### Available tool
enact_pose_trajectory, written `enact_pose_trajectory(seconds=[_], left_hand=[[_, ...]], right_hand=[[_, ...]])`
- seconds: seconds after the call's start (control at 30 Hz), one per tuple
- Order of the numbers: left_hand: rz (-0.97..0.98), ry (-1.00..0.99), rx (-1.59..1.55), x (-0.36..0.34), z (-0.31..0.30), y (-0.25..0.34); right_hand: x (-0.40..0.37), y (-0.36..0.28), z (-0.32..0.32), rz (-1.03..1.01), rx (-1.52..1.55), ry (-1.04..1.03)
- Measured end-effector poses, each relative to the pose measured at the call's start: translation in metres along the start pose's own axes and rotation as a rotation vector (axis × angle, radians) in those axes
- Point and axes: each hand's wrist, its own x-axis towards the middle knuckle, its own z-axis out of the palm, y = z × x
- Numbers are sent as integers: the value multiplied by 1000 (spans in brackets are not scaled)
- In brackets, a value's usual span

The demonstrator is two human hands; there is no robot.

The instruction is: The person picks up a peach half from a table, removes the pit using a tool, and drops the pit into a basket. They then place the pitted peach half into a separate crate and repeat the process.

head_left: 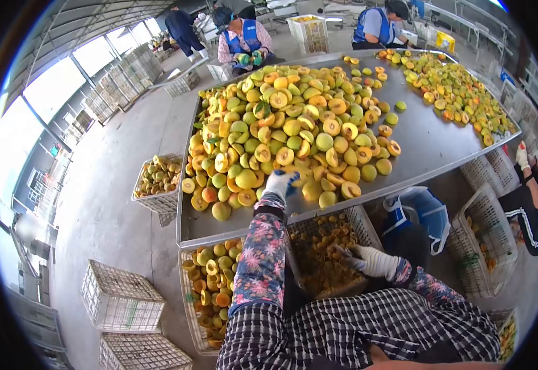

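Note:
My left hand (279,184), in a white glove with blue on the fingers, reaches to the front edge of a big heap of halved and whole yellow-green peaches (293,126). Its fingers are partly hidden and smeared against the fruit. Lower right, my right hand (372,262), in a white glove, is closed over a crate of brown peach pits and scraps (324,250). A blurred greyish piece juts from its fingers; I cannot tell what it is. The heap lies on a metal table (420,139) with a raised rim.
Left of my legs stands a crate of peach halves (210,290); another fruit-filled crate (158,176) is farther left. A blue bucket (417,216) is under the table edge, beside a white crate (484,240). Stacked crates (121,296) stand lower left. Several people work around the table.

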Motion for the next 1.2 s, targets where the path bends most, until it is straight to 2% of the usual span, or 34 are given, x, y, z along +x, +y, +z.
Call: enact_pose_trajectory(seconds=[0.03, 0.1, 0.17, 0.23, 0.3, 0.4, 0.5, 0.67, 0.77, 0.9, 1.0, 1.1, 1.2], left_hand=[[57, 3, -292, -32, 8, 16], [90, -69, -607, -62, 12, 27], [170, -214, -923, -92, 19, 25], [237, -289, -1175, -129, 32, 26], [225, -237, -1271, -151, 47, 26], [265, -331, -1273, -156, 52, 16], [259, -263, -1098, -166, 62, 20], [283, -218, -954, -167, 76, 12], [300, -178, -797, -170, 78, 8], [331, -104, -884, -168, 81, 4], [199, -137, -924, -165, 77, 0], [226, -83, -770, -167, 80, 0], [296, -14, -787, -162, 87, -5]], right_hand=[[0, 0, 2, -41, -12, 28], [2, -12, 5, -150, 324, 92], [10, -8, 2, -75, 253, 142], [15, -16, -4, -97, 178, 136], [18, -31, -12, -154, 73, 178], [28, -58, -18, -268, -101, 328], [47, -61, -20, -540, -364, 518], [66, -67, -20, -531, -675, 613], [72, -77, -18, -463, -737, 579], [79, -64, -15, -402, -804, 515], [87, -44, -13, -472, -838, 511], [82, -45, -16, -388, -894, 443], [78, -59, -14, -291, -875, 356]])
